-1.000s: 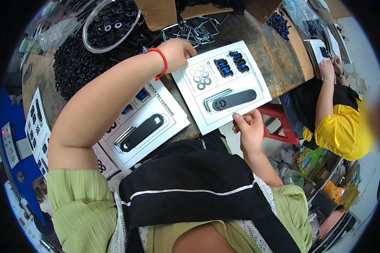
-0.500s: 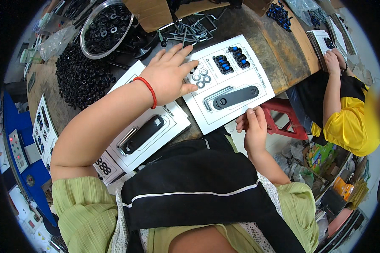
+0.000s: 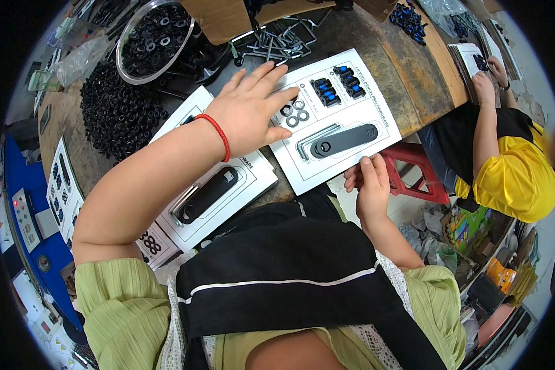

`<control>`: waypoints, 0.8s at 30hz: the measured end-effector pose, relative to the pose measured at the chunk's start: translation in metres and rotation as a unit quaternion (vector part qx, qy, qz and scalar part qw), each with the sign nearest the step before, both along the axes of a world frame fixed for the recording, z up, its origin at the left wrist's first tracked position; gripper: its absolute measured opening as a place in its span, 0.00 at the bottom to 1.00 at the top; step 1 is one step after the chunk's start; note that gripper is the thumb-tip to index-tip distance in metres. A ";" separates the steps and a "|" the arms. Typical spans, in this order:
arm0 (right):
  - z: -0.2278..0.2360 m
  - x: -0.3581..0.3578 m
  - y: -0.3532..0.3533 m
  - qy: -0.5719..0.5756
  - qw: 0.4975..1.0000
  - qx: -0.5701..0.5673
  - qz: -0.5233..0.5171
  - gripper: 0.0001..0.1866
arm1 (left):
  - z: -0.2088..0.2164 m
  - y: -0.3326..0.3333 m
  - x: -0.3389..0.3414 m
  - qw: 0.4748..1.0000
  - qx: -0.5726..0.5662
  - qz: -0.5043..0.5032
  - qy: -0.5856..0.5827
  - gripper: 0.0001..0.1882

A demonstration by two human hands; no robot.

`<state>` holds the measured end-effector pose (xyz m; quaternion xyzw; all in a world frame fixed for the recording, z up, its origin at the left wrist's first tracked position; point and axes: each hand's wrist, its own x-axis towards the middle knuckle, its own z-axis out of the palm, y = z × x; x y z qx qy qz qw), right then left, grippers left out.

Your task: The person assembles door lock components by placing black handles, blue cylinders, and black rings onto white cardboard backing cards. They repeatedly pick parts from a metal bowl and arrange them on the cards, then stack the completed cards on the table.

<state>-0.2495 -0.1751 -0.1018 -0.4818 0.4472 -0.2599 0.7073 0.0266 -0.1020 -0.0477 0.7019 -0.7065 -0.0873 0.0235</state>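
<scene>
A white hardware card [image 3: 302,176] lies by the table's front edge, carrying a dark grey handle-shaped part [image 3: 345,141], L-shaped hex keys [image 3: 314,140], several washers [image 3: 298,115] and black bolts with blue bands [image 3: 325,92]. My left hand [image 3: 246,117], a red bracelet on its wrist, spreads its fingers over the card's left side beside the washers; nothing shows in its grip. At the card's near right edge, my right hand [image 3: 373,190] has its thumb and bent fingers closed on the edge. Another hardware card [image 3: 228,200] with a black handle-shaped part lies partly under my left forearm.
Behind are a clear tub of black washers [image 3: 154,46], a heap of small black parts [image 3: 114,111], loose hex keys [image 3: 277,42] and a cardboard box [image 3: 219,21]. More blue-banded bolts [image 3: 407,21] lie far right. A co-worker in yellow [image 3: 512,179] sits beyond a red stool [image 3: 416,169].
My left fingers have shifted slightly right, and a dark washer beside them shows more fully. My right hand stays about where it was. The co-worker's hands have moved a little.
</scene>
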 end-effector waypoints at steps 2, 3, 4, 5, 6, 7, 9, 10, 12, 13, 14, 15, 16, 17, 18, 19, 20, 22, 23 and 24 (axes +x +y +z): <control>-0.001 0.000 0.000 0.001 1.000 -0.003 -0.001 0.09 | 0.001 0.000 -0.003 1.000 -0.004 -0.016 -0.005 0.35; -0.001 0.000 0.000 0.001 1.000 -0.003 -0.001 0.09 | 0.000 -0.001 -0.005 1.000 0.000 -0.024 -0.006 0.35; 0.000 0.000 0.000 0.001 1.000 -0.002 -0.001 0.09 | -0.001 0.000 -0.005 0.999 0.004 -0.032 -0.007 0.35; 0.000 0.000 0.000 0.000 1.000 -0.002 -0.001 0.09 | -0.001 0.000 -0.005 0.999 0.009 -0.032 -0.003 0.35; -0.001 0.000 0.000 0.000 1.000 -0.004 0.000 0.09 | -0.002 0.000 -0.006 0.999 0.012 -0.030 -0.004 0.35; -0.001 0.000 -0.001 -0.001 1.000 -0.006 0.002 0.09 | -0.003 0.000 -0.006 0.999 0.014 -0.029 -0.005 0.35; -0.002 0.000 -0.001 -0.002 1.000 -0.008 0.003 0.09 | -0.003 0.000 -0.007 0.999 0.020 -0.028 -0.006 0.35; -0.001 0.000 -0.001 -0.003 1.000 -0.007 0.003 0.10 | -0.002 0.000 -0.007 0.999 0.024 -0.028 -0.006 0.35; -0.002 0.000 -0.001 -0.004 1.000 -0.006 0.002 0.10 | -0.001 0.000 -0.008 0.999 0.027 -0.028 -0.007 0.35; -0.003 -0.001 -0.001 -0.005 1.000 -0.004 0.002 0.10 | 0.000 0.000 -0.008 0.999 0.027 -0.028 -0.008 0.35; -0.003 -0.001 -0.002 -0.005 1.000 -0.003 0.002 0.10 | 0.000 0.000 -0.008 0.999 0.027 -0.028 -0.010 0.35; -0.003 -0.001 -0.002 -0.005 1.000 -0.003 0.003 0.10 | 0.000 0.000 -0.008 0.999 0.029 -0.027 -0.014 0.35; -0.003 -0.001 -0.002 -0.005 1.000 -0.004 0.003 0.10 | 0.001 0.000 -0.009 0.999 0.030 -0.026 -0.018 0.35; -0.003 0.000 -0.001 -0.005 1.000 -0.004 0.004 0.10 | 0.001 0.000 -0.009 0.999 0.032 -0.025 -0.023 0.36; -0.003 0.000 -0.001 -0.005 1.000 -0.004 0.003 0.10 | 0.001 0.001 -0.009 0.999 0.021 -0.022 -0.015 0.36; -0.003 0.000 -0.001 -0.006 1.000 -0.003 0.003 0.10 | 0.001 0.002 -0.008 1.000 0.009 -0.018 -0.007 0.37; -0.002 0.001 -0.001 -0.006 1.000 -0.003 0.003 0.10 | 0.001 0.004 -0.008 1.000 -0.002 -0.014 0.000 0.37; -0.004 0.000 -0.001 -0.008 1.000 -0.001 0.003 0.10 | 0.008 0.006 -0.005 1.000 -0.022 -0.009 0.007 0.38; -0.005 0.000 -0.001 -0.009 1.000 0.000 0.004 0.10 | 0.013 0.009 -0.003 0.999 -0.032 -0.006 0.010 0.38; -0.004 0.000 -0.002 -0.006 1.000 0.001 0.004 0.10 | 0.018 0.010 0.000 0.999 -0.038 -0.002 0.009 0.39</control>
